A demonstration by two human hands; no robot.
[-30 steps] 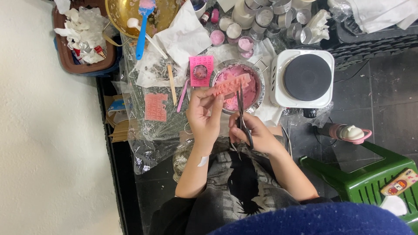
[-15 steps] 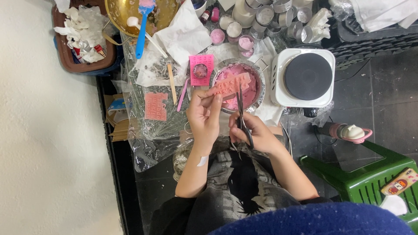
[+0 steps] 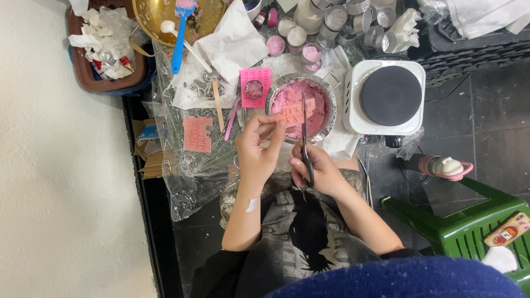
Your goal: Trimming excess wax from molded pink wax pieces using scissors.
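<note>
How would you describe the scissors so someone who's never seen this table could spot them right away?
Start at the white single-burner hotplate, then move left to the round metal bowl of pink wax. The dark-handled metal scissors sit in the right hand at the bowl's near edge, blades pointing over the pink. Unlike the wooden stick nearby, they are dark, thin and being held.

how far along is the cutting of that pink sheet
Done: pink pieces already lie in the metal bowl. In hand: the left hand pinches a pink moulded sheet over the bowl, while the right hand works scissors at its edge. Left: most of that sheet is uncut, and another pink sheet lies untouched on the plastic.
</note>
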